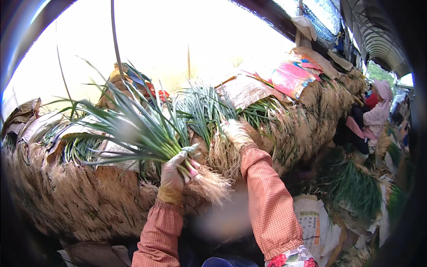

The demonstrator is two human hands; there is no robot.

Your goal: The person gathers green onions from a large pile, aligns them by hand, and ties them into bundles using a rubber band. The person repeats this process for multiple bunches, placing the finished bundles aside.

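My left hand [173,174], in a pale glove, is closed round a bunch of green onions [153,142]. Their long green leaves fan out to the upper left, and the pinkish bulbs with stringy tan roots [209,183] point to the lower right. My right hand [237,132], gloved too, reaches into the pile of green onions [207,109] and touches stems there. Its fingers are curled and partly hidden among the plants, so its hold is hard to make out. Checked orange sleeves cover both forearms.
A long bank of stacked green onions, roots outward [66,196], runs from left to far right. Paper sacks [251,91] and a pink printed sack [291,80] lie over it. At far right sits a person in a pink hat [381,90], near green bundles [356,187] and a white sack [311,220].
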